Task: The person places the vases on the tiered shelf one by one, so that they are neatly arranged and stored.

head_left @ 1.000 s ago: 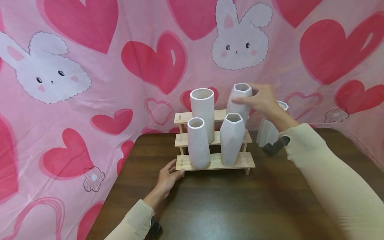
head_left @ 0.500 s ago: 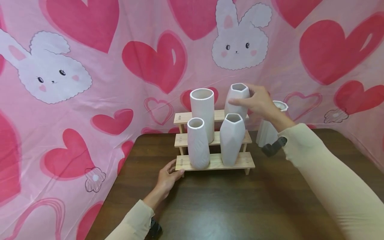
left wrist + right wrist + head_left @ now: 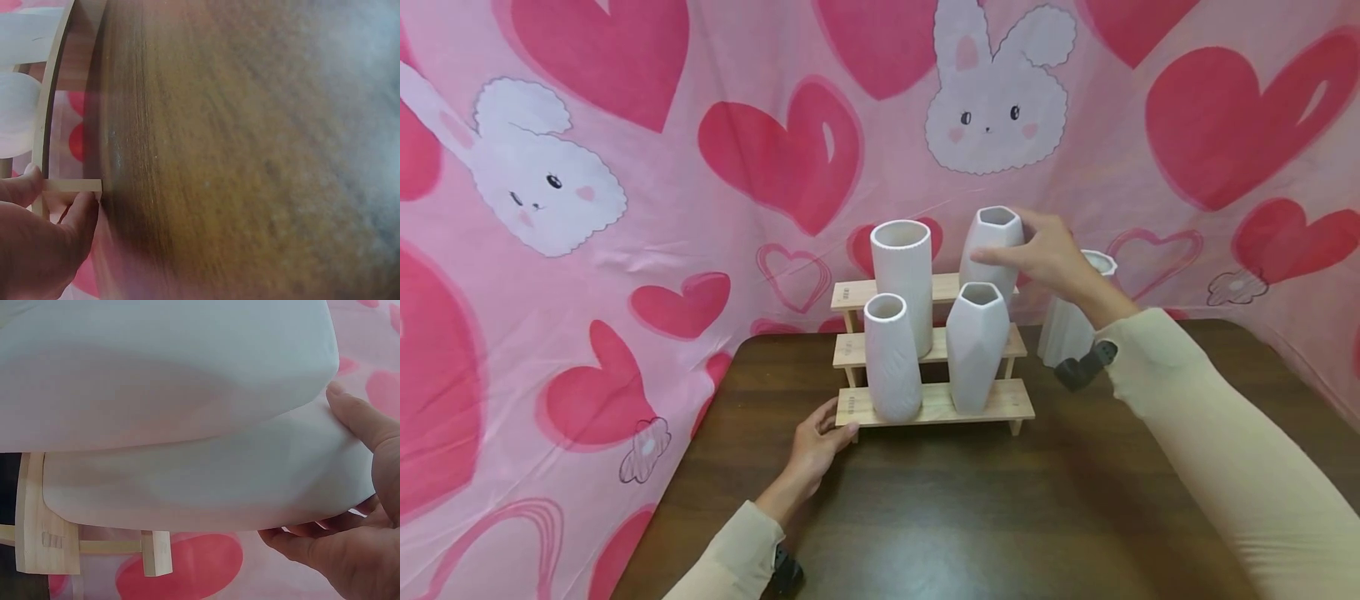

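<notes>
My right hand (image 3: 1054, 257) grips a white faceted vase (image 3: 979, 235) near its rim, thumb in front. In the right wrist view this vase (image 3: 206, 481) stands with its base against a wooden step, partly hidden by the nearer vase (image 3: 162, 381). At the left end of the three-step wooden rack (image 3: 937, 405), my left hand (image 3: 812, 446) pinches the bottom step; the left wrist view shows its fingers at the rack's leg (image 3: 72, 185). A slim textured vase (image 3: 892, 367) and another faceted vase (image 3: 976, 358) stand on the bottom step. Behind them rises a ribbed cylindrical vase (image 3: 901, 271) on the middle step.
A fluted white vase (image 3: 1066, 333) stands on the dark wooden table (image 3: 940, 517) right of the rack, partly behind my right wrist. Close behind the table hangs a pink cloth (image 3: 775, 192) printed with hearts and rabbits.
My right hand has shifted the faceted vase slightly left, from leaning to more upright, then stayed about still. My left hand has kept its place on the rack.
</notes>
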The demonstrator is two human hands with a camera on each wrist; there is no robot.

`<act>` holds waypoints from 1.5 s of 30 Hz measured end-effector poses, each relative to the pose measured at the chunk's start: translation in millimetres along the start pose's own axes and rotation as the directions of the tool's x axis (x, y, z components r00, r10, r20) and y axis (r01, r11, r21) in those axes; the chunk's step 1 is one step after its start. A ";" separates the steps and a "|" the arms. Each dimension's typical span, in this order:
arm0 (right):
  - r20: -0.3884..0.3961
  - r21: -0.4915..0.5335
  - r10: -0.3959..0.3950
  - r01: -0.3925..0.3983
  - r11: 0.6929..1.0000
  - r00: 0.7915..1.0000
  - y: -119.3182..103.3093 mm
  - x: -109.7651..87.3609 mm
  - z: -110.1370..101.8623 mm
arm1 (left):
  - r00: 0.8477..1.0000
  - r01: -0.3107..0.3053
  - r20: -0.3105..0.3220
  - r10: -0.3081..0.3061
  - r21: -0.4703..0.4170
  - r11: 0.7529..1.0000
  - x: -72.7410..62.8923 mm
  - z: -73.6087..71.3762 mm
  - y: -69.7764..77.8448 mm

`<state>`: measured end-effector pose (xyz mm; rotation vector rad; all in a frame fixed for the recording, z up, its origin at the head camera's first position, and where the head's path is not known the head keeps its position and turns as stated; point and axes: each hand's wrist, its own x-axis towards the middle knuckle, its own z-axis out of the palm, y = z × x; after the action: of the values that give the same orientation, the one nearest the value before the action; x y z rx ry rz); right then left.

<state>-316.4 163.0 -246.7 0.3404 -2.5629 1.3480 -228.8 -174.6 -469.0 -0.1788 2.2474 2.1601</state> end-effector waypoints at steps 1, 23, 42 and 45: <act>0.001 0.002 -0.001 0.001 1.000 1.000 0.2 0.0 0.1 | 1.000 0.001 -0.002 -0.001 0.000 1.000 -0.1 -0.1 -0.4; 0.082 0.067 0.000 -0.005 0.998 0.997 3.7 -3.6 -9.2 | 1.000 0.019 -0.008 -0.019 0.024 1.000 2.1 -0.1 -2.7; -0.001 0.078 0.037 -0.037 0.996 0.999 52.4 -22.0 -40.6 | 0.999 -0.008 0.032 0.008 0.002 1.000 0.4 -1.6 -0.2; -0.036 0.061 0.048 -0.046 0.997 0.998 64.7 -23.3 -44.2 | 1.000 -0.010 0.029 0.010 0.004 1.000 2.0 -1.8 -0.8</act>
<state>-310.0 237.6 -279.6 0.2645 -2.5191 1.4362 -230.6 -176.6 -469.9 -0.1359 2.2418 2.1488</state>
